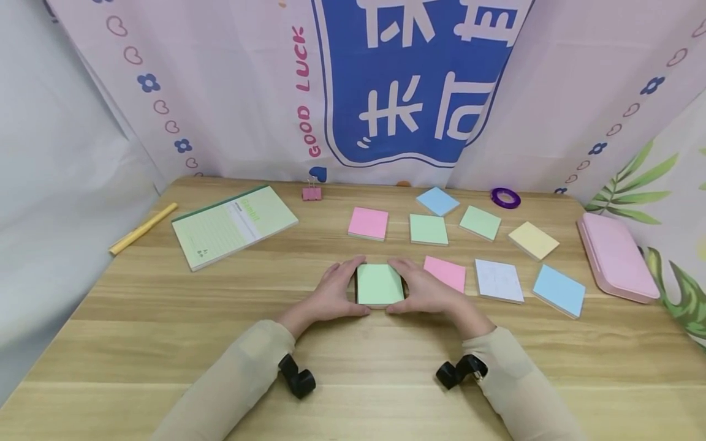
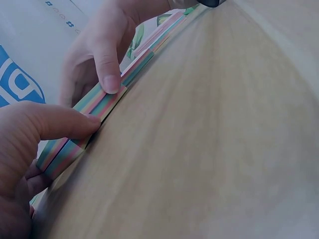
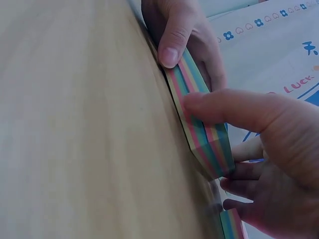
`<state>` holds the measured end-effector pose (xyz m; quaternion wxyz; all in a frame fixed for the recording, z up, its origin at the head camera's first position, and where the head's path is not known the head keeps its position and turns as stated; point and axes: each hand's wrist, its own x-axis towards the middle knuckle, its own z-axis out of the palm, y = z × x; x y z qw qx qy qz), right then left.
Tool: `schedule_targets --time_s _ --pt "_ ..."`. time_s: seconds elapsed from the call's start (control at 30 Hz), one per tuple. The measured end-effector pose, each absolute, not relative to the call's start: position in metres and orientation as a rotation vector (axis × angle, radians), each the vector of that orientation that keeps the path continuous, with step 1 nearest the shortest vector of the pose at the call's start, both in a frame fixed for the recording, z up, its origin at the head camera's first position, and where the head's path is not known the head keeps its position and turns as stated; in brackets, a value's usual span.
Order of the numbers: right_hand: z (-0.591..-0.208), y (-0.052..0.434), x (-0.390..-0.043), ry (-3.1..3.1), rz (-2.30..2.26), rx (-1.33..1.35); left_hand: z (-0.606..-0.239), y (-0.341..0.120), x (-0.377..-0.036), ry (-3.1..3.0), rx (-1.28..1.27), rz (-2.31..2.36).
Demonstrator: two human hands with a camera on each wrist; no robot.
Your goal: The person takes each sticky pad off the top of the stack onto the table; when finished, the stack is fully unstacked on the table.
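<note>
A thick stack of sticky notes (image 1: 379,285) with a pale green top sheet lies on the wooden table (image 1: 165,343) in front of me. My left hand (image 1: 333,291) grips its left side and my right hand (image 1: 421,289) grips its right side. Both thumbs press the near edge and the fingers curl round the far edge. In the left wrist view the stack's striped multicolour edge (image 2: 99,102) shows under both thumbs. The right wrist view shows the same striped edge (image 3: 204,134) pinched by my right hand (image 3: 249,119).
Loose sticky pads lie behind and to the right: pink (image 1: 368,223), green (image 1: 428,229), blue (image 1: 437,201), yellow (image 1: 533,240), white (image 1: 499,280). A green notebook (image 1: 234,223) and a yellow pen (image 1: 143,228) lie at the left. At the right are a pink case (image 1: 616,257) and a purple tape roll (image 1: 505,198).
</note>
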<state>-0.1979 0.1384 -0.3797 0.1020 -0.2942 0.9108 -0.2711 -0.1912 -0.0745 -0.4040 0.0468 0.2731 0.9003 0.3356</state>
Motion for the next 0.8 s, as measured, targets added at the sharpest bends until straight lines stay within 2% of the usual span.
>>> schedule_targets --time_s 0.8 --pt "-0.3726 0.1417 -0.1986 2.763 -0.861 -0.874 -0.4043 -0.0741 -0.1913 2.735 0.807 1.046"
